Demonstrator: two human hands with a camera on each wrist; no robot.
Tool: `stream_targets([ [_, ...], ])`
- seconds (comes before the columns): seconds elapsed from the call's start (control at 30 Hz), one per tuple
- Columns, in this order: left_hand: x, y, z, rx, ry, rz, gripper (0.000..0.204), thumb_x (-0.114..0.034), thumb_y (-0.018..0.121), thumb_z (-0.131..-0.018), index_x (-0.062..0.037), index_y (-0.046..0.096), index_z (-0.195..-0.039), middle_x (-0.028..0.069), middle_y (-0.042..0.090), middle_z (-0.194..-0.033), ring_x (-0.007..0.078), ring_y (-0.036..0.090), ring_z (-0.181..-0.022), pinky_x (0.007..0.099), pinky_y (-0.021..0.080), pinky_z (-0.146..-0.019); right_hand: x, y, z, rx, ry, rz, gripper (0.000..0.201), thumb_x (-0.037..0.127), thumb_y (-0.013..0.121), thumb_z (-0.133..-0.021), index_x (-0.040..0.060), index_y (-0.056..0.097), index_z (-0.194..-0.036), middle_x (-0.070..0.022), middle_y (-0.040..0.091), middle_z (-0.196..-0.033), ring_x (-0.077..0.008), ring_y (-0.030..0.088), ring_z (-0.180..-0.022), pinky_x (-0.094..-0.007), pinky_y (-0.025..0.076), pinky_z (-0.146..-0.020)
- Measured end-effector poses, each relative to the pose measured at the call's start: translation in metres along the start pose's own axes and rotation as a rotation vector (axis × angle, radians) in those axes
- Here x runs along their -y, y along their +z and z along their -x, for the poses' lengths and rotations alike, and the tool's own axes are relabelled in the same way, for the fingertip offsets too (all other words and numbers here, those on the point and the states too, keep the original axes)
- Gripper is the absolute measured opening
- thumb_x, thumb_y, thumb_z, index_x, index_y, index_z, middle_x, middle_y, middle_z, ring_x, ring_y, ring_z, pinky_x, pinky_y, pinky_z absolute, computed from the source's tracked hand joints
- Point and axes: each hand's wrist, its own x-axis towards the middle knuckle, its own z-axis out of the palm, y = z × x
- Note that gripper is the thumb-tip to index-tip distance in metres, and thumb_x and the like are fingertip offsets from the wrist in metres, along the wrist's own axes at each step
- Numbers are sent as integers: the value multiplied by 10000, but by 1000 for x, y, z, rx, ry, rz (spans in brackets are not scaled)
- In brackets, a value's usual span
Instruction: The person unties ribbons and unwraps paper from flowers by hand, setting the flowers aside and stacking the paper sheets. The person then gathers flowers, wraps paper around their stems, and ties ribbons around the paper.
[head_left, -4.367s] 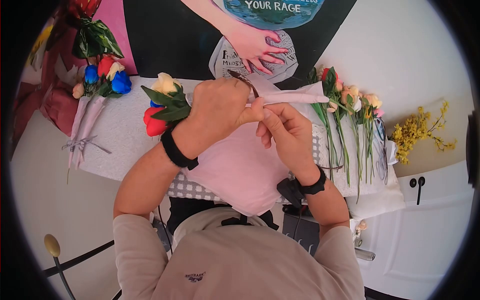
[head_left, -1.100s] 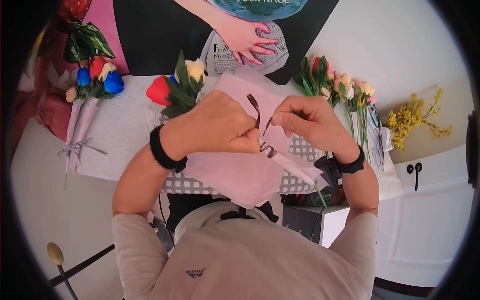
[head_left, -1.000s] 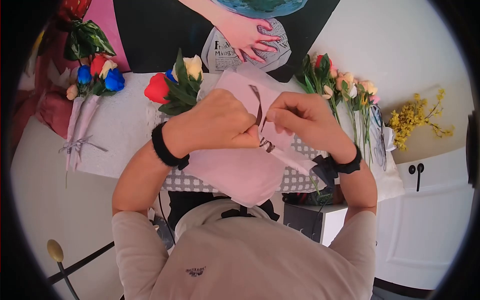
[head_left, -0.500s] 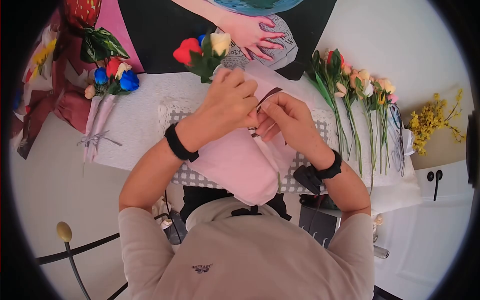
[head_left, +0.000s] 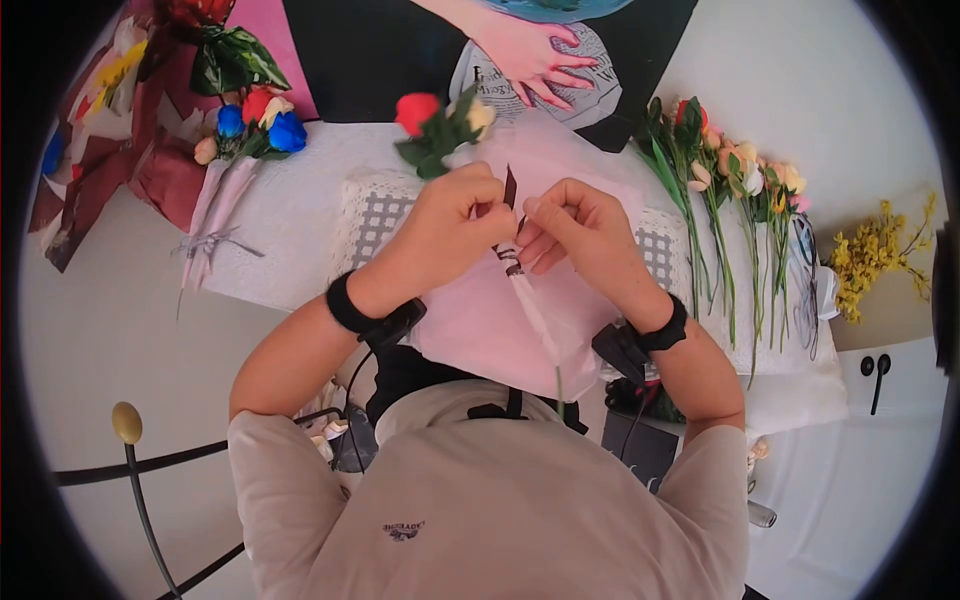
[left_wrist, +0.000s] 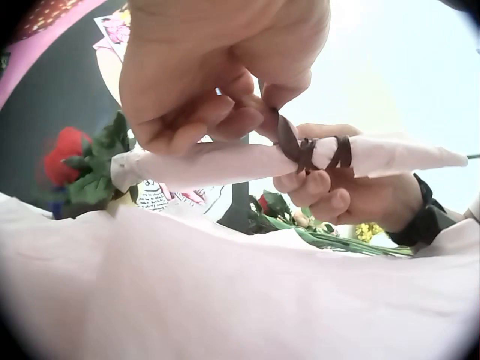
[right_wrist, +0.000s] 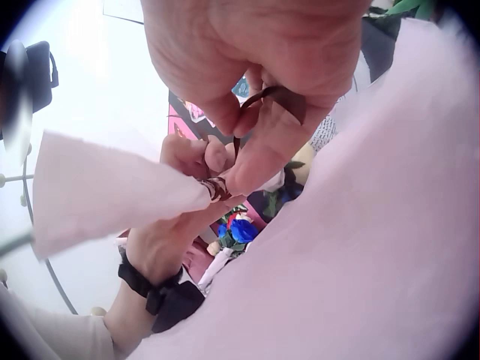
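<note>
Noting a swing in the wrapped stem (head_left: 535, 315): earlier angled off right, now pointing more towards our body, over pink paper (head_left: 455, 325). Dark ribbon (left_wrist: 343, 152) circles it, coils better exposed, giving us clearer sight of the binding. Left grip (head_left: 440, 225) pinches ribbon; right grip (head_left: 588, 238) pinches another part. Red rose (head_left: 416, 112) lies beyond the left.

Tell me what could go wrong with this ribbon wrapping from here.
The brown ribbon might slacken if the left hand or right hand loses its pinch; its coils show no finished bow.

Pulling hard could crumple the thin pink wrapping under those coils.

The red rose sticks out beyond the hands, so it might get knocked.
</note>
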Motion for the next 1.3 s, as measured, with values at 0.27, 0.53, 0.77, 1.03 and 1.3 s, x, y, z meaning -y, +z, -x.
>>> stream_targets([
  [0.27, 19, 12, 9, 160, -46, -132, 229, -174, 608, -908, 30, 617, -804, 141, 555, -825, 266, 559, -733, 397, 451, -685, 2, 2, 0, -19, 2, 256, 214, 213, 737, -1009, 19, 679, -942, -25, 675, -762, -61, 582, -617, -216, 437, -531],
  [0.53, 13, 18, 17, 69, 70, -447, 237, -250, 610, -916, -21, 660, -877, 187, 602, -898, 388, 633, -837, 495, 490, -746, 18, 7, 9, -1, -73, 263, 194, 193, 754, -997, 19, 687, -942, -13, 664, -728, -49, 581, -617, -215, 437, -530],
  [0.77, 11, 20, 17, 139, 185, -410, 260, -311, 602, -943, -93, 743, -965, 208, 624, -902, 410, 639, -828, 526, 489, -768, 16, 18, 4, 66, -133, 267, 162, 146, 756, -987, -1, 691, -974, -9, 680, -722, -47, 618, -649, -213, 479, -565],
  [1.03, 14, 11, 11, 190, 52, -234, 322, -335, 550, -987, -68, 730, -988, 208, 708, -982, 418, 688, -894, 516, 512, -791, 11, 8, 6, 97, -204, 248, 223, 63, 686, -991, 15, 714, -1207, -39, 729, -1039, -81, 669, -803, -243, 543, -653],
  [1.3, 18, 12, 12, 141, -150, -206, 439, -365, 481, -1029, 23, 680, -977, 205, 725, -923, 400, 699, -932, 469, 519, -851, -10, -2, 0, 58, -562, 601, 308, -24, 687, -905, 16, 718, -1209, -123, 730, -1047, -201, 706, -793, -304, 567, -737],
])
